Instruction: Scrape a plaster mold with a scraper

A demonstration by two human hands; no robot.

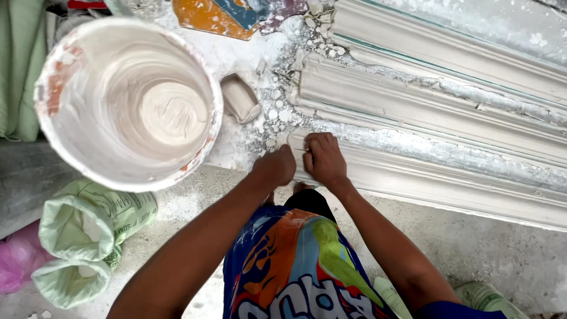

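Long white plaster cornice moulding point(425, 177), right of the plaster-caked white bucket point(127, 100): my left hand point(274, 167) and right hand point(323, 158) are fisted at its near end; pressing evenly seems wisest.

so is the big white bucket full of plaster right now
No, the bucket holds only a shallow layer of pale plaster at its bottom, with smeared walls bare above it.

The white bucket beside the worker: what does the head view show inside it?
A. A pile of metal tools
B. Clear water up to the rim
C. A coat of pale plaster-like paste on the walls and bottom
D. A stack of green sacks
C: the white bucket is open and its inside is smeared with pale paste, with swirl marks on the bottom; no water, sacks or tools lie in it.
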